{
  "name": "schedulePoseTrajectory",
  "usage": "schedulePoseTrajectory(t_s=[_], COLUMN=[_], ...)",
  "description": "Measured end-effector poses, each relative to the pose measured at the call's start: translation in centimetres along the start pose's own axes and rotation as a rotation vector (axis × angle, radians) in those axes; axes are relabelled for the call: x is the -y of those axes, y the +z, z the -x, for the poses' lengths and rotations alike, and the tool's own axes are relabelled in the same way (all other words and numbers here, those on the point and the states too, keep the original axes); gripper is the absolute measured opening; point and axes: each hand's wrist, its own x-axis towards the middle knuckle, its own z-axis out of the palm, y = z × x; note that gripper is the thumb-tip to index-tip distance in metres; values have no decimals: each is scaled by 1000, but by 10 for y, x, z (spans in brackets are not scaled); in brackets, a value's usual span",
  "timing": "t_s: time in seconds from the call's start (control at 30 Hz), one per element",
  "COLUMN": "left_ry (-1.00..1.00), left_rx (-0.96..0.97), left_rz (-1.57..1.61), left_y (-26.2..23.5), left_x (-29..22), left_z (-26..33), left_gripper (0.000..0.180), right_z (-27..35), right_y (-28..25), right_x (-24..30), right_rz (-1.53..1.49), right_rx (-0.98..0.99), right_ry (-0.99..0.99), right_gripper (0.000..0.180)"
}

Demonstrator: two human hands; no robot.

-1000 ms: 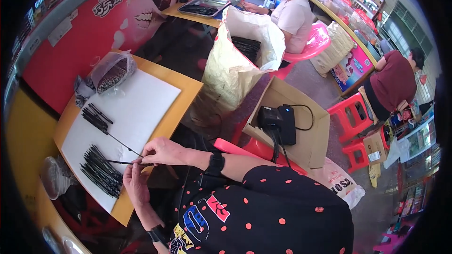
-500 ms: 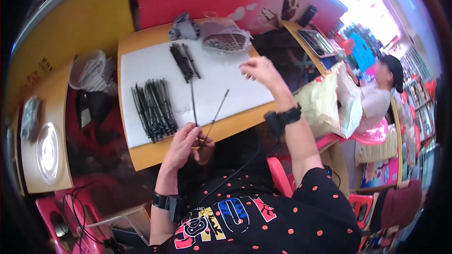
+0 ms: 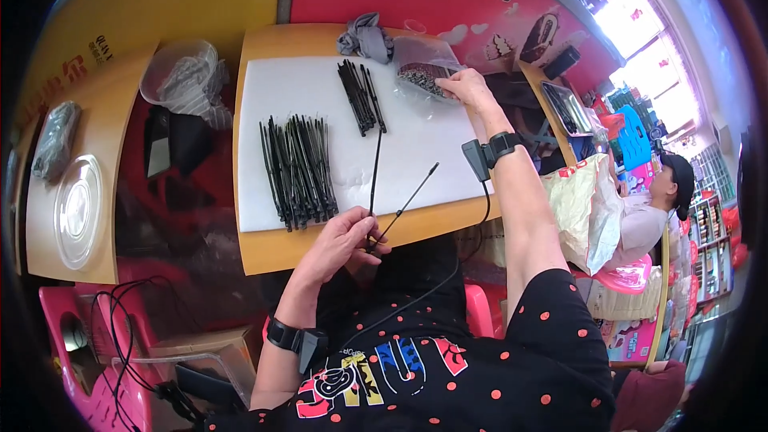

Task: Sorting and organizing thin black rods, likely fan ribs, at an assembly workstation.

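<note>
Near the front edge of the table, my left hand [image 3: 342,242] is closed on a pair of thin black rods [image 3: 376,180] that spread apart from the fingers in a V. My right hand [image 3: 470,90] reaches to a clear plastic container [image 3: 442,109] of small dark and silvery parts, its fingertips pinched at the side of the heap. What those fingertips hold, if anything, is too small to make out. A large row of similar black rods [image 3: 298,172] lies on the white sheet [image 3: 320,80], with a smaller bundle [image 3: 360,96] farther back.
A grey cloth [image 3: 366,37] lies at the table's back edge. On the left table are a round clear lid [image 3: 78,212] and a wrapped packet [image 3: 56,141]. A plastic tub [image 3: 172,72] stands beside it. To the right, a person [image 3: 652,208] sits behind a large pale bag [image 3: 584,208].
My right hand has moved from over the sheet's right side to the container of small parts. My left hand still holds the rods. The view has shifted.
</note>
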Motion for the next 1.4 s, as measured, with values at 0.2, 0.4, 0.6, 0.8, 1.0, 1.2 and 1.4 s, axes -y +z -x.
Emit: schedulePoseTrajectory(t_s=[0.2,0.4,0.6,0.8,1.0,1.2,1.4], left_ry=[-14,-10,-1,38,34,19,4], left_rx=[45,21,42,-38,-87,-128,-143], left_rz=[23,44,228,309,305,278,242], left_y=[0,-2,-2,-7,-2,-1,-1], left_x=[1,4,2,3,-1,1,3], left_z=[-2,-2,0,0,-1,0,-1], left_gripper=[24,23,19,15,16,17,15], right_z=[-14,-12,34,123,200,215,216], right_y=[4,-6,-20,15,55,72,72], right_x=[-9,-20,-47,-72,-91,-90,-52], right_rz=[182,-53,-577,-852,-1115,-985,-234], right_rx=[-43,1,202,176,203,195,-24], right_ry=[-36,102,186,186,287,249,69], right_gripper=[30,18,14,14,13,15,26])
